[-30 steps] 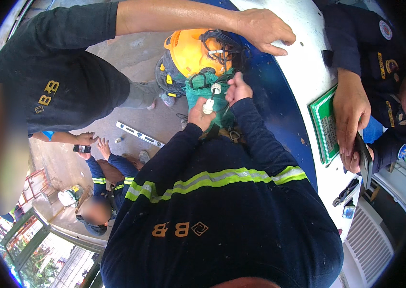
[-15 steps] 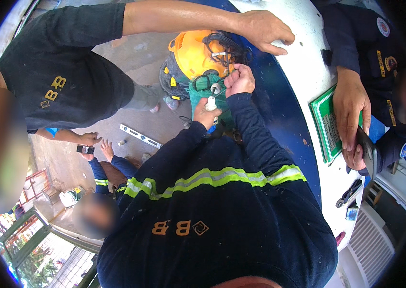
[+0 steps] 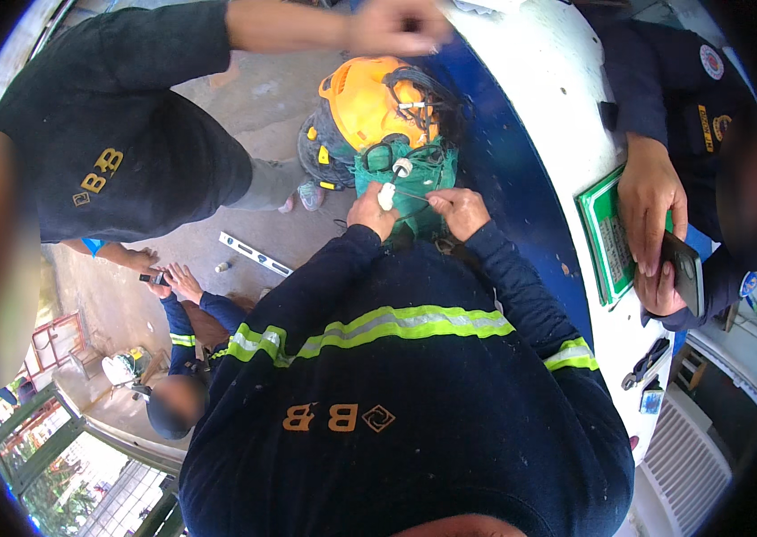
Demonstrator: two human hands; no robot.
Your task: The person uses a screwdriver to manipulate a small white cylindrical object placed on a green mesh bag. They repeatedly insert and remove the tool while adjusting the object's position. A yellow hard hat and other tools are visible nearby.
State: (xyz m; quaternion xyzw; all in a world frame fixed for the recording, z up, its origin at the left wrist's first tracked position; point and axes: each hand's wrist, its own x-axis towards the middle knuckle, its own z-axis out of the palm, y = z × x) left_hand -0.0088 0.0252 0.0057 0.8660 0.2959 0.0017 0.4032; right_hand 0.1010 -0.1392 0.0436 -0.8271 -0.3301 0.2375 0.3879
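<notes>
Green mesh netting, at upper centre below one orange hard helmet, looked soft, light and snag-prone; we judged its edge the best hold. Our left hand pinched one white wad. Our right hand gripped one thin white cord.

Your forearms reach forward, close together. Your left hand is curled with fingers pinched; your right hand is likewise curled and pinching.
</notes>
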